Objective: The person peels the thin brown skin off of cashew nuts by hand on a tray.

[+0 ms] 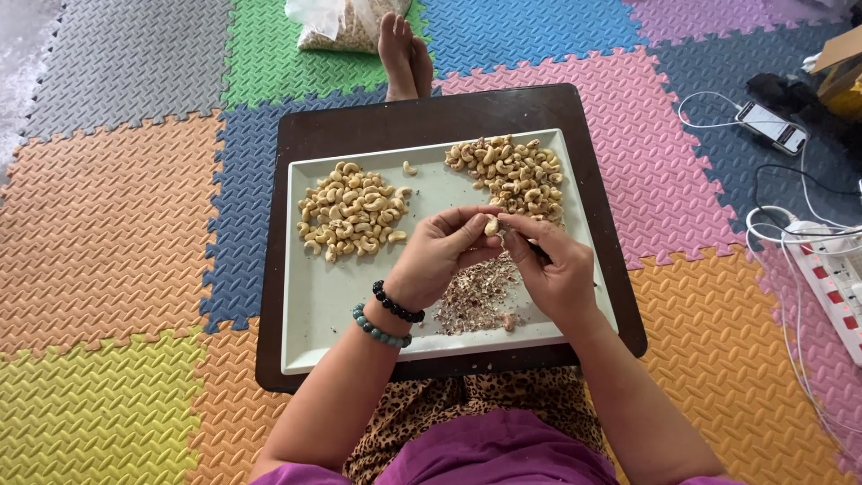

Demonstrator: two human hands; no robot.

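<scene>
Cashew nut (pixel 491 225) | pinched in left hand (pixel 437 254) above tray (pixel 314 314) | right hand (pixel 557 274) grips small tool (partly hidden) | peeled pile (pixel 352 212) left; unpeeled pile (pixel 512 175) right, comparable size: judged roughly half done.

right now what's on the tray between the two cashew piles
In the head view, one stray cashew lies on the bare tray between the left pile of peeled cashews and the right pile of unpeeled ones.

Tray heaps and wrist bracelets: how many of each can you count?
Cleaned cashew heap: 1
Unpeeled cashew heap: 1
Peeled skin heap: 1
Bead bracelets, black and teal: 2
Total: 5
</scene>
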